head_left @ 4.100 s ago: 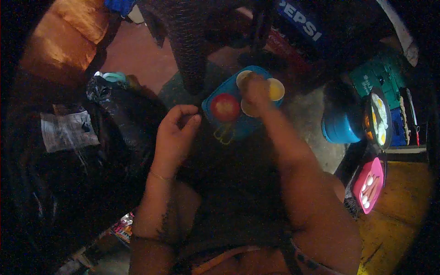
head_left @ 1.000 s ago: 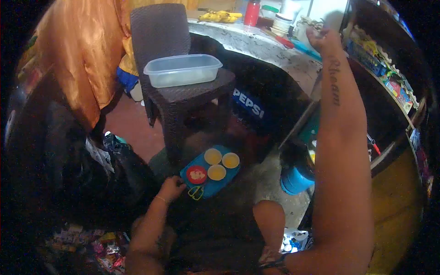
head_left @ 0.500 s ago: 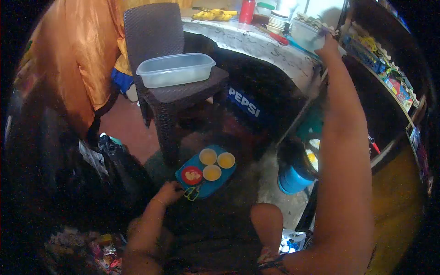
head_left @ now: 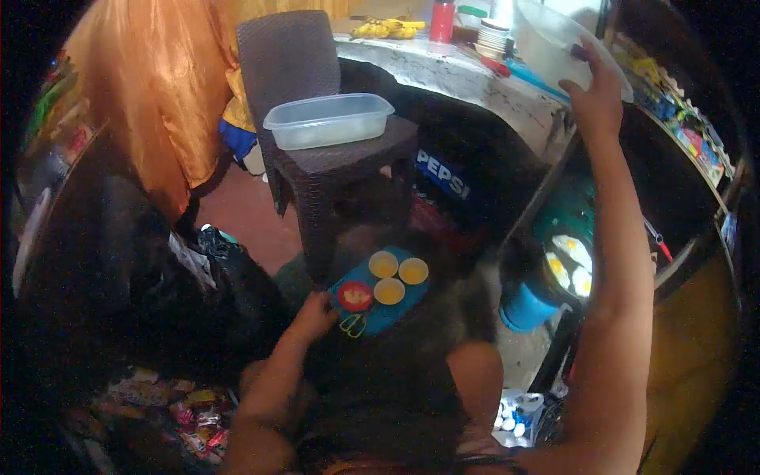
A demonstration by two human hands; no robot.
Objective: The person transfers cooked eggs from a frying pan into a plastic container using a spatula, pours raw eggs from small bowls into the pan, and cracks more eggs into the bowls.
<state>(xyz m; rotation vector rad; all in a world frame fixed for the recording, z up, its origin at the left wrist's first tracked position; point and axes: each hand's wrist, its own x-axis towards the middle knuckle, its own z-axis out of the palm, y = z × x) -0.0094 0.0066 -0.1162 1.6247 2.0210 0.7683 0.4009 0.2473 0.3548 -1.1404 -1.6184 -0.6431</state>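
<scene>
Up at the right, my right hand (head_left: 598,99) grips the rim of a translucent plastic tub (head_left: 546,39), which is tilted above the counter. Low in the middle, my left hand (head_left: 318,315) is closed at the left edge of a blue tray (head_left: 380,323); its fingertips are partly hidden. Three small cups (head_left: 389,292) of yellow liquid stand on that tray. Beside them are a red bowl (head_left: 355,298) with pale pieces and green-handled scissors (head_left: 353,324).
Several fried eggs (head_left: 571,244) lie on a dark cooking surface above a blue round base (head_left: 526,310). A brown chair (head_left: 348,150) bears another clear tub (head_left: 328,123). Bananas (head_left: 388,29), a red bottle (head_left: 442,22) and stacked cups (head_left: 493,39) stand on the counter (head_left: 443,75).
My right hand has lifted the tub off the counter and brought it nearer. My left hand stays at the tray. The whole view has shifted, showing more of the fried eggs.
</scene>
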